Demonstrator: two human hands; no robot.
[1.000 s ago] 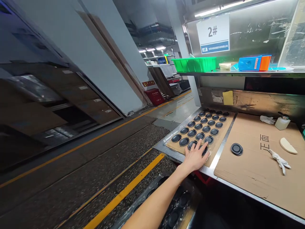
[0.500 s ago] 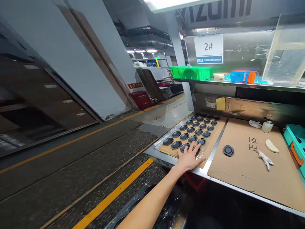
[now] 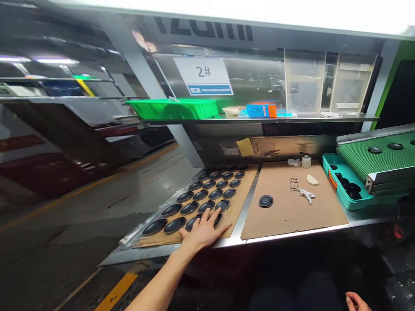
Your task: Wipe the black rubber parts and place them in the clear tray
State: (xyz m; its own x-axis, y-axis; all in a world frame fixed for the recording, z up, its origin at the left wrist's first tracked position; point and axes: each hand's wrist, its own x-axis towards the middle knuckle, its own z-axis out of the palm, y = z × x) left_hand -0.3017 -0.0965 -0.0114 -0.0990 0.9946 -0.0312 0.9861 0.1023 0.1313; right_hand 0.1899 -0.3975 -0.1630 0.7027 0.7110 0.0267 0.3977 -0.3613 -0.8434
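My left hand (image 3: 202,231) rests with fingers spread on the front edge of a clear plastic tray (image 3: 131,236). Under and beside its fingers lie black round lids (image 3: 175,224), set in rows on cardboard. No lid is gripped. One single black lid (image 3: 266,201) lies flat on the cardboard sheet (image 3: 285,220) to the right. At the bottom right corner my right hand (image 3: 358,302) is only partly in view, low in front of the bench, its visible fingers loosely bent and slightly apart with nothing seen in them.
A teal bin (image 3: 353,203) with black parts stands right, below a green conveyor belt (image 3: 385,157) carrying black lids. White gloves (image 3: 306,195), a pale half-round piece (image 3: 312,179) and a small bottle (image 3: 306,162) lie on the cardboard. Overhead runs a metal shelf (image 3: 233,120) with a green basket (image 3: 181,109).
The view has turned right, bringing the conveyor and my right hand into sight. My left hand stays spread at the front of the lid tray.
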